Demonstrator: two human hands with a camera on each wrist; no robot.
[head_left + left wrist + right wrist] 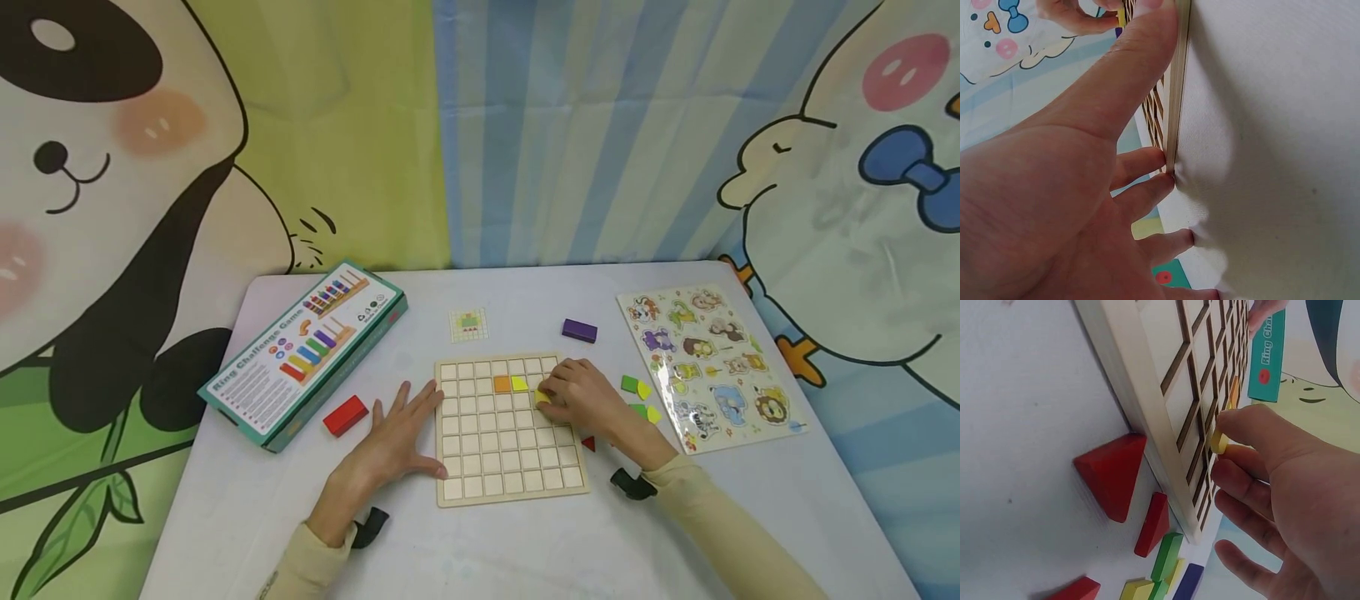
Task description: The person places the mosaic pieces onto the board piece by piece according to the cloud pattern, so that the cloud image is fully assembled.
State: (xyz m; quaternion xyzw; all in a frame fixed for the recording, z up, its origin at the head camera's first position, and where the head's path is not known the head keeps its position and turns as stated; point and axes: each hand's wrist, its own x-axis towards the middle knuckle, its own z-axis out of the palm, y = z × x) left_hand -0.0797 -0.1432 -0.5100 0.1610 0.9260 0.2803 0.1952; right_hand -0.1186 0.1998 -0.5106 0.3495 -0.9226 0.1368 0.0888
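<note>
A wooden grid board (512, 460) lies flat on the table with an orange square block (502, 384) and a yellow block (520, 383) side by side in its upper cells. My right hand (583, 398) pinches another yellow block (1218, 442) between thumb and index finger, over the cells near the board's right side. Spread fingers of my left hand (393, 437) touch the board's left edge, the thumb at its lower left; the left wrist view shows the thumb (1141, 56) along the rim.
Red triangular blocks (1113, 478) and green blocks (629, 383) lie right of the board, beside an animal sticker sheet (708, 367). A purple block (580, 331) and a small pattern card (468, 325) lie behind it. Left are a red block (346, 416) and a game box (303, 354).
</note>
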